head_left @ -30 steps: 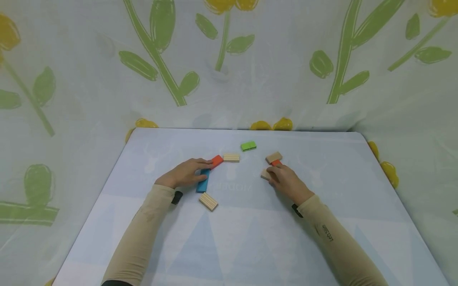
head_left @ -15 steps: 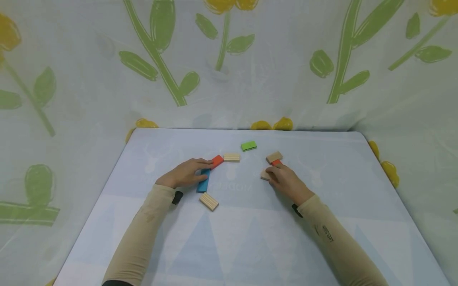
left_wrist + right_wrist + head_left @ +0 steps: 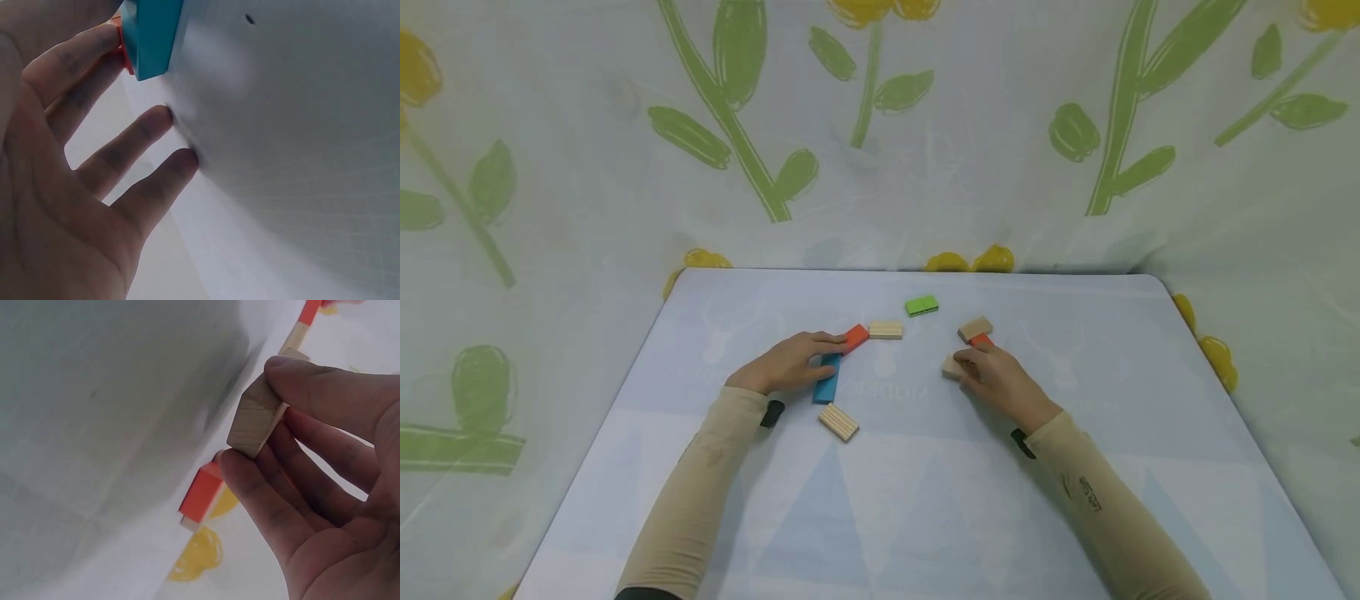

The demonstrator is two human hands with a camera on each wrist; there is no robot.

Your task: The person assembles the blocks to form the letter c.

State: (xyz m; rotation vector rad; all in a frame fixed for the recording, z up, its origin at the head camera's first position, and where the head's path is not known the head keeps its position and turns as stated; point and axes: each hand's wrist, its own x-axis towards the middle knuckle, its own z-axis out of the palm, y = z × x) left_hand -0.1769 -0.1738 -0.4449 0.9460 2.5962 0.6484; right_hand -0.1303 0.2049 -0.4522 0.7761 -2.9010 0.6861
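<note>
1. R hand pinches unpainted wood block, well R of blue block — its long axis unclear (fingers hide part).
2. L hand relaxed, touching red block & blue block — latter runs approx. near-to-far.

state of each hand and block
Left hand, touching two blocks
Right hand, pinching a block
Pinched wooden block, held
Blue block, touched by left thumb
Left red block, touched by left fingers
Right red block, partly hidden
Green block, flat, unheld
Middle wooden block, flat, unheld
Near wooden block, flat, unheld
Far-right wooden block, unheld
</note>
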